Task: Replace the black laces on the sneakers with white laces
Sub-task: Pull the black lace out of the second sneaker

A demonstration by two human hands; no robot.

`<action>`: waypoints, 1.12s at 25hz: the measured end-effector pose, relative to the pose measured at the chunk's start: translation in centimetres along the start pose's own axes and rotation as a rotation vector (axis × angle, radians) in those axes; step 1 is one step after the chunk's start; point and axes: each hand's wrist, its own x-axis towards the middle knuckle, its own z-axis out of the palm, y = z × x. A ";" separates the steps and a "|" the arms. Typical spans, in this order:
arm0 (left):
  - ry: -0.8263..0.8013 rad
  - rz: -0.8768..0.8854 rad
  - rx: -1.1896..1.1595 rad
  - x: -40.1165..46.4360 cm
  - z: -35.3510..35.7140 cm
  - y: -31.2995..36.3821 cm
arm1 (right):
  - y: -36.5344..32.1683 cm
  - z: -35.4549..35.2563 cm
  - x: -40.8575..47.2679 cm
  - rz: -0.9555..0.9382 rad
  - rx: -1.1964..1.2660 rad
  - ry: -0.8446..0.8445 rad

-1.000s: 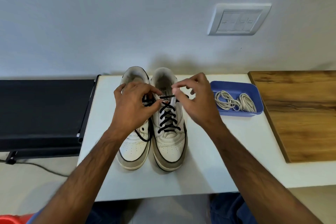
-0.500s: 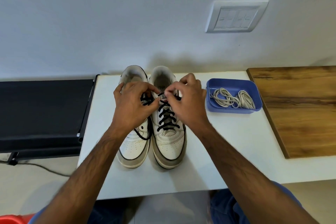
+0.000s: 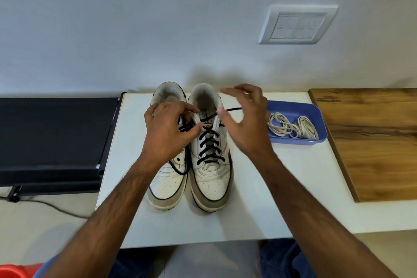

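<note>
Two white sneakers stand side by side on the white table, toes toward me. The right sneaker carries a crossed black lace on its lower eyelets. My left hand lies over the tongue of the left sneaker and pinches the black lace at the right shoe's top left eyelet. My right hand hovers just right of the shoe collar, thumb and forefinger pinching a loose black lace end that runs out of the top right eyelet. White laces lie coiled in a blue tray.
A wooden board covers the table's right part. A black flat unit sits level with the table on the left, with a cable on the floor. The wall with a switch plate stands directly behind the shoes.
My right hand has pulled away to the right from the top eyelets, drawing the black lace end out with it. The left hand has stayed in place.
</note>
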 end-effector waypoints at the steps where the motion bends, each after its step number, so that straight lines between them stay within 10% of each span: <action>1: 0.007 -0.003 -0.005 0.0 0.0 0.0 | -0.3 0.6 -0.2 -0.049 -0.099 -0.048; 12: -0.008 -0.020 -0.028 0.1 0.1 0.1 | -0.8 2.9 -0.7 -0.034 -0.249 -0.033; 18: -0.019 -0.020 -0.011 0.1 -0.2 0.0 | 1.2 -1.3 1.3 0.357 0.395 0.207; 24: -0.045 0.066 0.139 -0.5 0.3 0.2 | 0.0 -3.2 1.8 0.423 0.910 -0.273; 28: -0.077 0.097 0.160 -0.5 0.2 0.0 | 1.6 -4.6 1.3 0.194 0.362 -0.514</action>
